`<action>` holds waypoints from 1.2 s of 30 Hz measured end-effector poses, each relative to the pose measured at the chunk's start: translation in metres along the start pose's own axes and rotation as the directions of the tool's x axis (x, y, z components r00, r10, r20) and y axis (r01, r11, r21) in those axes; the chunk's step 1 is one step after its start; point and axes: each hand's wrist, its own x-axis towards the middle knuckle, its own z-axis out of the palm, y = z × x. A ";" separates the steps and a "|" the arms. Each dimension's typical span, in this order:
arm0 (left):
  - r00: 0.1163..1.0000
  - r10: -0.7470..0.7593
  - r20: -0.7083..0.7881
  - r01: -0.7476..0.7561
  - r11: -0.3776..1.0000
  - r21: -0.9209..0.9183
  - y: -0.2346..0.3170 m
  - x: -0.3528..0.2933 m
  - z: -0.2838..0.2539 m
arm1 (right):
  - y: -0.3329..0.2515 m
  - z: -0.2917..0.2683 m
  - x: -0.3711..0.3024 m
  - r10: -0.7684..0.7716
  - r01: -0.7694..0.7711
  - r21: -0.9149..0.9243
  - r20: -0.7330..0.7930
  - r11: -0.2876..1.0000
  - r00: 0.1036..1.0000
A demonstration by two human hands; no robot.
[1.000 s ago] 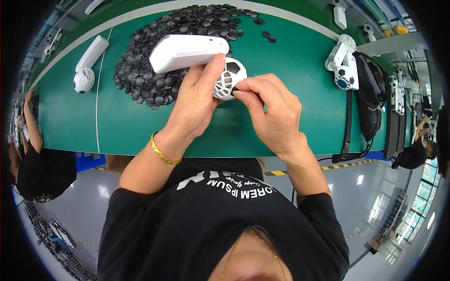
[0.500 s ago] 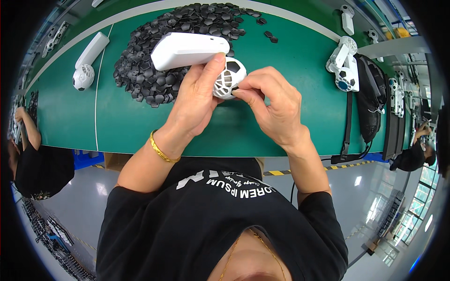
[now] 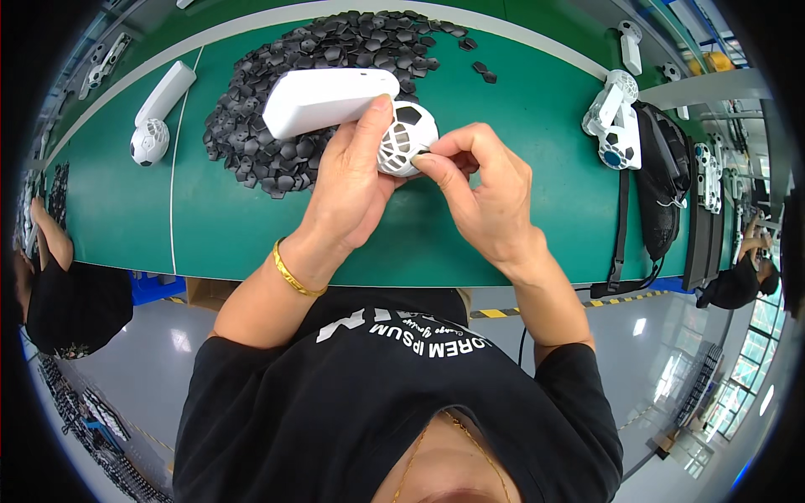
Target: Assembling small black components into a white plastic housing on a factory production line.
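Note:
My left hand (image 3: 356, 172) is closed around a white device that has a long, blunt handle (image 3: 323, 101) and a round, football-patterned head (image 3: 408, 138). The device is held above the table, its handle pointing left. White mesh openings and black pentagons cover the head. At the head's lower right, my right hand (image 3: 486, 180) pinches thumb and forefinger together against the surface. A sliver of a black pentagon piece (image 3: 423, 152) shows at those fingertips; they hide most of it. Behind the device spreads a large heap of loose black pentagon pieces (image 3: 251, 126).
Another white device (image 3: 151, 138) lies on the green table (image 3: 495, 235) at left. Several more white devices (image 3: 616, 117) are stacked at right, beside a black bag (image 3: 658, 184) with a hanging strap. Other people (image 3: 80, 293) work at both sides.
The device has shifted slightly left, its handle tilting down a little to the left. My right fingertips remain at the head's lower right, and less of the black piece shows.

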 end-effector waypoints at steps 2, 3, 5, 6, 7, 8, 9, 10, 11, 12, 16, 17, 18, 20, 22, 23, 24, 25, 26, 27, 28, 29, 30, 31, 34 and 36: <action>1.000 0.004 -0.029 -0.005 1.000 -0.026 -0.001 0.000 0.001 | 0.002 0.007 -0.006 0.093 -0.084 0.121 -0.065 0.989 0.994; 1.000 0.006 -0.027 -0.006 1.000 -0.024 -0.002 0.001 0.002 | 0.002 0.009 -0.006 0.142 -0.123 0.183 -0.093 0.975 0.986; 0.999 0.025 -0.034 -0.027 0.998 -0.052 -0.004 0.001 0.003 | -0.002 0.012 -0.006 0.190 -0.163 0.227 -0.098 0.960 0.977; 0.999 0.035 -0.037 -0.037 0.997 -0.066 -0.004 0.001 0.003 | -0.003 0.014 -0.005 0.236 -0.202 0.270 -0.100 0.941 0.967; 0.999 0.033 -0.034 -0.035 0.997 -0.067 -0.005 0.001 0.002 | -0.004 0.014 -0.005 0.281 -0.238 0.313 -0.099 0.920 0.955; 0.998 0.044 -0.037 -0.047 0.997 -0.068 -0.005 0.001 0.002 | -0.004 0.015 -0.004 0.281 -0.238 0.311 -0.102 0.920 0.954; 0.998 0.057 -0.040 -0.060 0.996 -0.069 -0.006 0.001 0.001 | -0.002 0.015 -0.004 0.277 -0.239 0.307 -0.086 0.921 0.957; 0.997 0.070 -0.042 -0.073 0.995 -0.070 -0.007 0.001 0.001 | -0.001 0.015 -0.004 0.272 -0.239 0.304 -0.071 0.922 0.960; 0.997 0.071 -0.038 -0.073 0.995 -0.070 -0.007 0.000 0.001 | 0.000 0.015 -0.005 0.266 -0.238 0.299 -0.057 0.924 0.962; 0.997 0.065 -0.044 -0.068 0.995 -0.072 -0.007 0.000 0.002 | 0.001 0.014 -0.005 0.265 -0.235 0.297 -0.062 0.926 0.962; 0.998 0.061 -0.007 -0.061 0.997 -0.054 -0.005 -0.004 0.001 | 0.005 0.009 -0.004 0.307 -0.288 0.230 -0.048 0.930 0.951; 0.998 0.064 0.021 -0.063 0.997 -0.041 -0.005 -0.006 0.000 | 0.004 0.009 -0.004 0.327 -0.312 0.285 -0.004 0.906 0.945; 0.997 0.066 0.049 -0.065 0.998 -0.027 -0.004 -0.008 -0.001 | 0.004 0.009 -0.003 0.343 -0.336 0.339 0.040 0.879 0.938; 0.994 0.081 0.075 -0.080 0.997 -0.009 -0.004 -0.009 -0.007 | 0.006 0.007 -0.001 0.350 -0.348 0.397 0.070 0.849 0.934; 0.990 0.101 0.097 -0.102 0.995 0.008 -0.004 -0.009 -0.009 | 0.011 0.003 0.000 0.336 -0.371 0.429 0.157 0.824 0.928; 0.989 0.095 0.115 -0.097 0.995 0.015 -0.003 -0.009 -0.007 | 0.013 0.001 0.001 0.325 -0.383 0.445 0.202 0.809 0.924; 0.990 0.097 0.103 -0.102 0.994 0.037 0.000 -0.010 -0.004 | 0.018 -0.001 0.003 0.326 -0.376 0.448 0.188 0.811 0.926; 0.991 0.101 0.090 -0.107 0.992 0.060 0.004 -0.010 -0.001 | 0.026 -0.006 0.008 0.265 -0.325 0.388 0.201 0.863 0.943; 0.992 0.109 0.070 -0.114 0.990 0.081 0.006 -0.010 0.002 | 0.036 -0.013 0.013 0.201 -0.269 0.328 0.226 0.906 0.953; 0.991 0.107 0.077 -0.113 0.990 0.085 0.009 -0.009 0.002 | 0.045 -0.019 0.018 0.142 -0.210 0.266 0.252 0.941 0.957; 0.991 0.109 0.074 -0.113 0.992 0.054 0.013 -0.008 0.001 | 0.055 -0.024 0.023 0.143 -0.209 0.266 0.246 0.941 0.959; 0.991 0.114 0.068 -0.116 0.993 0.024 0.019 -0.007 -0.002 | 0.067 -0.029 0.031 0.208 -0.226 0.169 0.118 0.959 0.971; 0.991 0.120 0.061 -0.119 0.993 -0.007 0.023 -0.006 -0.003 | 0.078 -0.034 0.038 0.258 -0.256 0.074 -0.018 0.964 0.966; 0.991 0.120 0.064 -0.120 0.993 -0.006 0.024 -0.003 -0.004 | 0.091 -0.040 0.042 0.256 -0.254 0.073 -0.021 0.964 0.966; 0.991 0.125 -0.046 -0.127 0.991 -0.038 0.026 0.002 -0.011 | 0.114 -0.046 0.047 0.283 -0.304 -0.245 -0.119 0.921 0.952; 0.991 0.125 -0.052 -0.127 0.991 -0.042 0.027 0.004 -0.014 | 0.117 -0.044 0.047 0.108 -0.126 -0.375 -0.068 0.918 0.992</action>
